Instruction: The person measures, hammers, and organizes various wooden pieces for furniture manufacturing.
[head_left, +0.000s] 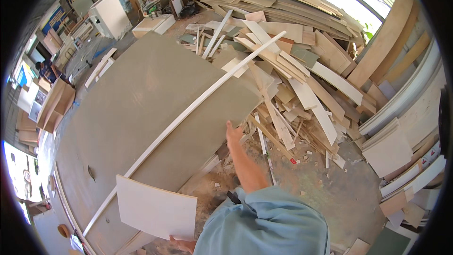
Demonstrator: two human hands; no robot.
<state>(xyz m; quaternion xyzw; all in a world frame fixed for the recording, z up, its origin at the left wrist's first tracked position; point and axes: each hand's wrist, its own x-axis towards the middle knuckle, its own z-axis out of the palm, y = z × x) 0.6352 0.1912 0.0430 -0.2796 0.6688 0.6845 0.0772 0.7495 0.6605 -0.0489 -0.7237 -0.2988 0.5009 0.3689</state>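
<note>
My left hand (182,244), at the bottom, grips the lower edge of a white rectangular panel (155,208); its fingers are partly hidden. The panel is tilted over the near part of a large grey-brown sheet (141,94). My right hand (234,135) is stretched forward by the near right edge of that sheet, thumb apart from the fingers, with nothing visible in it. Whether it touches the edge, I cannot tell. A long narrow white strip (184,114) lies diagonally across the sheet, its lower part passing behind the panel.
A heap of wood offcuts (297,80) lies beyond and right of the sheet. Stacked boards (283,9) line the back. More panels (389,148) lean at the right. Small scraps litter the floor (311,198). At far left, a person (48,72) stands by a wooden cabinet (55,105).
</note>
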